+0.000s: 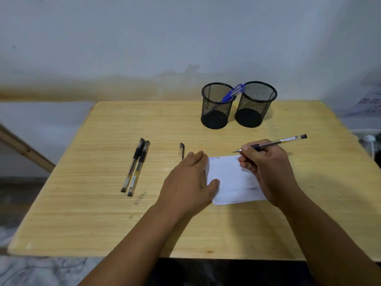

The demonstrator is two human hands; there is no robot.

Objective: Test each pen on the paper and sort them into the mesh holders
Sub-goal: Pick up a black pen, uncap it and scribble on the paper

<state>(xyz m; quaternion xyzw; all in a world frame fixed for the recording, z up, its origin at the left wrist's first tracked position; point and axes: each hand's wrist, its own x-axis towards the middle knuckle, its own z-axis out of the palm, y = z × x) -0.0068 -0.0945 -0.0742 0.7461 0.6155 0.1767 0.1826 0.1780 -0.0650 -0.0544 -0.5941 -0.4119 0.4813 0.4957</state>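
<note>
- Your right hand grips a clear black-ink pen; left hand lies flat on the white paper.
- Pale wooden tabletop against a grey-white wall.
- Two capped black pens left; two black mesh holders at the back, blue pens in the left one.

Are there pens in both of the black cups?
No, only the left cup holds blue pens; the right cup looks empty.
</note>
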